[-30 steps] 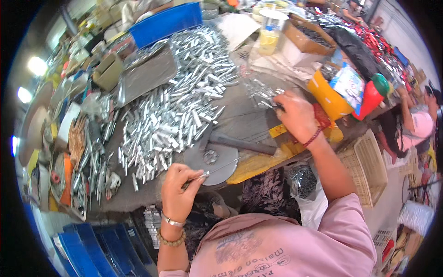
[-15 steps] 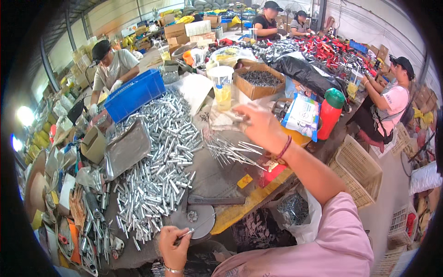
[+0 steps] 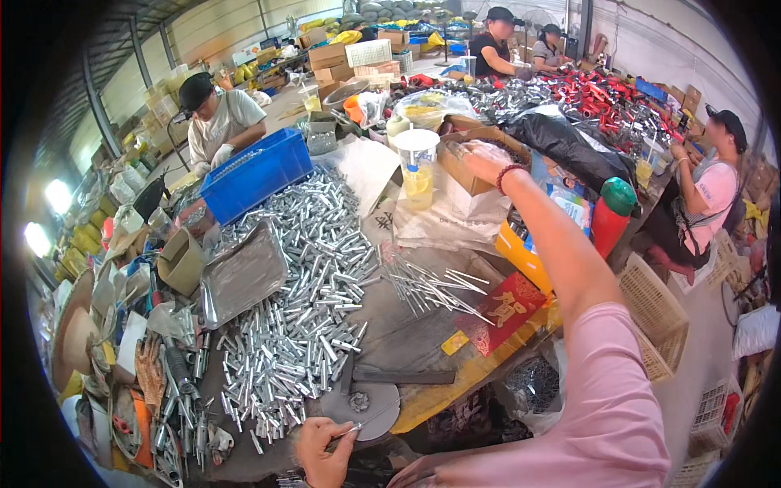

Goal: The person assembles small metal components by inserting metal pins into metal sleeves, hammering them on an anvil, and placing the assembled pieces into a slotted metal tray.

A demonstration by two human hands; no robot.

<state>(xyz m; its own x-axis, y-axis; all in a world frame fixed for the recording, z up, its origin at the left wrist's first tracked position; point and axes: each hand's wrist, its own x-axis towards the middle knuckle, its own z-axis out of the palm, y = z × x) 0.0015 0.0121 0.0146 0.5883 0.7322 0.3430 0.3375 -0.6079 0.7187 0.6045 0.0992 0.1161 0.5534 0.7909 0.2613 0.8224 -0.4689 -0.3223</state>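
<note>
My left hand [image 3: 323, 452] is low in the middle, finger and thumb pinched on a thin metal rod [image 3: 381, 413]. The rod's far end lies over a round grey disc [image 3: 380, 431], and a small bright end shows at the fingertips. At the upper middle, my right hand [image 3: 486, 161] is over the near side of a cardboard box [image 3: 465, 176] of small dark metal pieces. Its fingers look outstretched, partly blurred, with nothing visible in them. Between the hands, several loose thin rods [image 3: 439, 286] and a heap of short silvery tubes [image 3: 305, 317] lie on the table.
A hammer [image 3: 404, 376] lies beyond the disc. A metal tray [image 3: 244, 275] and a blue crate [image 3: 258, 176] border the tubes. A clear cup [image 3: 417, 169] stands left of the box, a red bottle [image 3: 612, 218] to its right. Co-workers sit around the tables.
My right hand has moved from beside the cup, above the table, to the cardboard box. My left hand keeps its pinch on the rod. The whole view has shifted slightly.
</note>
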